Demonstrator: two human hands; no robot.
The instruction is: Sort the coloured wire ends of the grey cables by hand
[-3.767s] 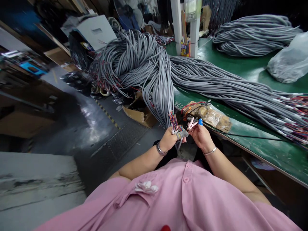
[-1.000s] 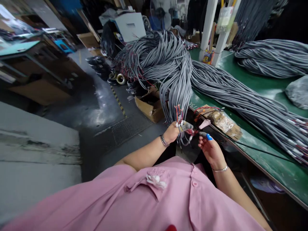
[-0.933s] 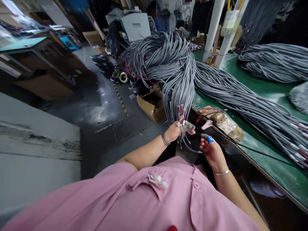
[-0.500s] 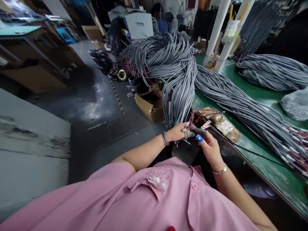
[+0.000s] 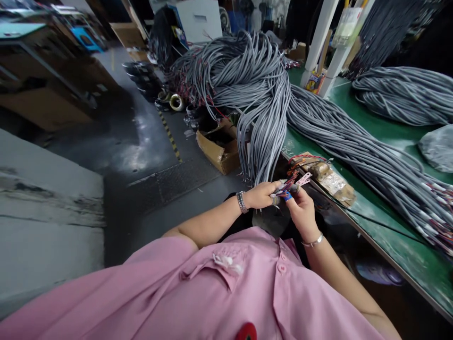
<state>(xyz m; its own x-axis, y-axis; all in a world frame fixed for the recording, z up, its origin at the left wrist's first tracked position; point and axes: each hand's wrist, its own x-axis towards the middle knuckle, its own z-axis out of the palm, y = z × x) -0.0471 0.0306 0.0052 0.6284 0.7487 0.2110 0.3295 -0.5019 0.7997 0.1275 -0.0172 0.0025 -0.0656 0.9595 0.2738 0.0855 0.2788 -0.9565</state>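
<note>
My left hand (image 5: 260,195) is closed around the end of a grey cable, whose thin coloured wires (image 5: 287,183) fan out past my fingers. Touching it from the right, my right hand (image 5: 300,209) pinches those wire ends; its fingertips wear grey and blue finger covers. Both hands meet just off the near edge of the green table (image 5: 375,208). A thick bundle of grey cables (image 5: 262,127) hangs over the table edge right above my left hand. A worn brown pad (image 5: 329,178) with red wires lies on the table beside my right hand.
More grey cable (image 5: 399,94) is coiled at the back right, and a long run of cable (image 5: 357,146) crosses the table. A clear plastic bag (image 5: 439,148) lies at the right edge. An open cardboard box (image 5: 219,148) stands on the floor. White posts (image 5: 320,40) rise behind.
A second ago my right hand hung apart, lower right of the left. It has come up and closed on the wire ends held in my left hand.
</note>
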